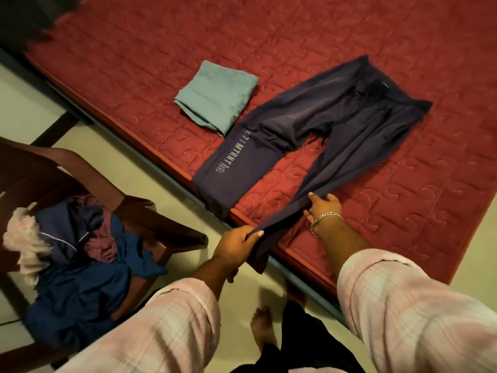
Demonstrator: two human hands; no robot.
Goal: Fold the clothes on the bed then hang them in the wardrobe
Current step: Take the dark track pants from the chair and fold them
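Dark navy track pants [347,114] lie spread on the red quilted bed [295,36], waistband toward the far right, one leg with white lettering hanging over the near edge. My left hand [236,244] grips the cuff end of the other leg just off the bed's edge. My right hand [324,207] pinches the same leg a little higher, where it lies bunched on the mattress. A folded teal garment [215,96] sits on the bed to the left of the pants.
A brown chair [150,211] stands at the left on the pale floor, piled with unfolded clothes [80,254] in blue, maroon and pink. My bare foot [262,327] is on the floor close to the bed's edge.
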